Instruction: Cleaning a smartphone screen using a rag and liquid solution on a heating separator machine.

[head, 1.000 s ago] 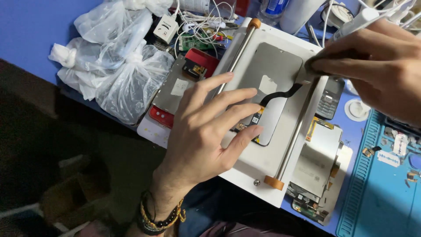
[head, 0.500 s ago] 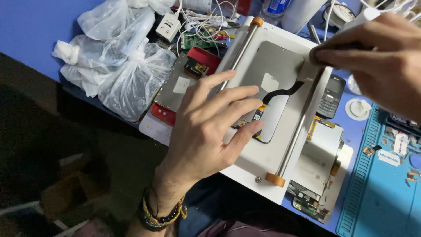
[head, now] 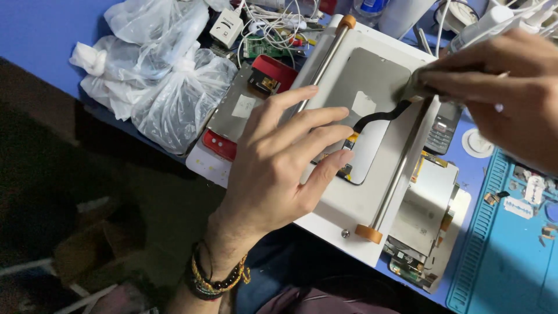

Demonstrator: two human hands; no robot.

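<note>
1. While your left hand [head: 279, 168] lies flat with its fingers spread open, it presses down on the phone screen panel [head: 372, 93] that rests on the white plate [head: 343, 203]. Its fingertips cover the panel's lower end, and nothing is gripped in that hand.
2. Your right hand [head: 500, 87] sits at the panel's upper right corner, fingers closed together in a pinch on a small dark tool [head: 415, 87]. The tool's tip touches the panel's edge there; how much of the tool there is you cannot tell, since your fingers hide most of it.
3. A black ribbon cable [head: 381, 116] curves across the grey back of the panel, from near the tool down toward your left fingertips.
4. Two metal rods [head: 401, 168] with orange end caps [head: 369, 234] run along either side of the panel on the plate.
5. Just left of the plate lies another grey panel on a red frame [head: 224, 145], partly under your left hand's thumb side.
6. Clear plastic bags [head: 168, 87] are heaped at the upper left, with a tangle of white cables [head: 273, 23] beside them.
7. To the right of the plate sit a stripped phone body [head: 424, 215], a small black keypad phone [head: 442, 128], and a blue work mat [head: 511, 250] with small parts on it.
8. Your left wrist wears beaded bracelets [head: 215, 279].
</note>
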